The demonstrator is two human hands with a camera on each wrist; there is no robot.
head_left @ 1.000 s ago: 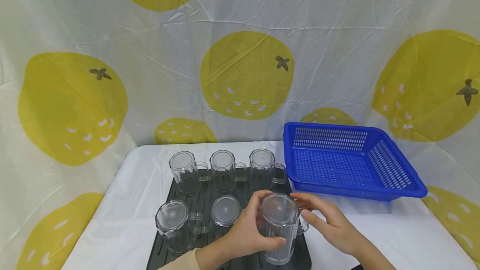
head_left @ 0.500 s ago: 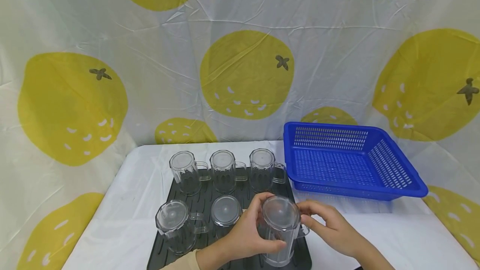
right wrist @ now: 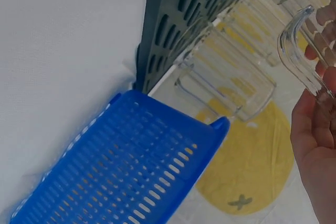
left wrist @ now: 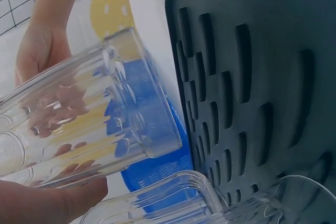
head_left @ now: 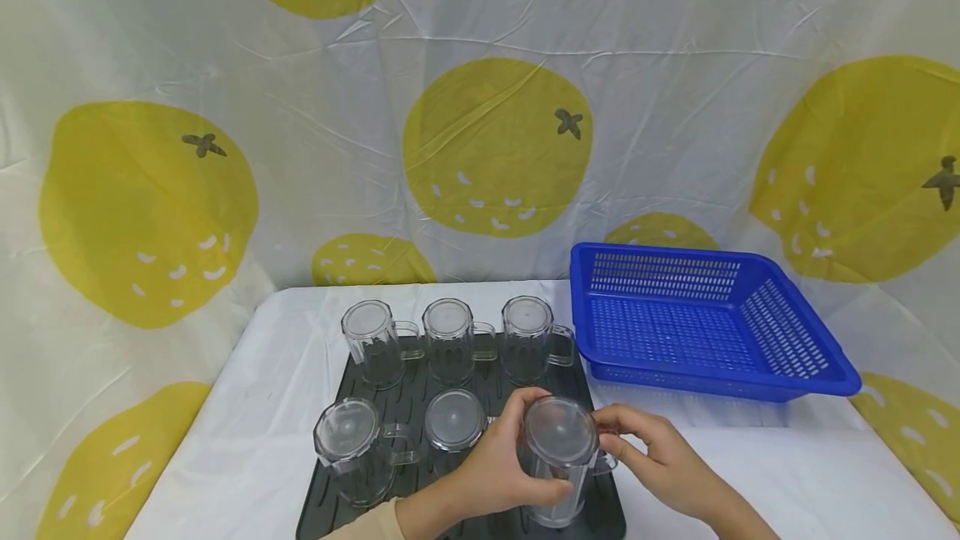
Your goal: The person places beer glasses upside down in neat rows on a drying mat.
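My left hand (head_left: 501, 467) grips the body of a clear glass mug (head_left: 561, 432), held base up over the front right of the dark ridged drying mat (head_left: 405, 407). My right hand (head_left: 663, 461) pinches the mug at its handle side. Seen from the left wrist, the mug (left wrist: 89, 114) has its rim toward the mat (left wrist: 236, 66), with a gap between them. In the right wrist view the handle (right wrist: 294, 45) meets my right fingertips, and left-hand fingers show through the glass. Beside the left hand stands a glass mug (head_left: 454, 419), partly hidden.
Upside-down mugs stand along the back of the mat, among them a mug (head_left: 527, 340) at the back right. Another mug (head_left: 352, 448) is at front left. A blue plastic basket (head_left: 705, 315) sits at the back right on the white tablecloth (head_left: 720, 436).
My right fingers have drawn down and in from beside the mug's base onto its handle side. The held mug has shifted only slightly; my left hand keeps its grip.
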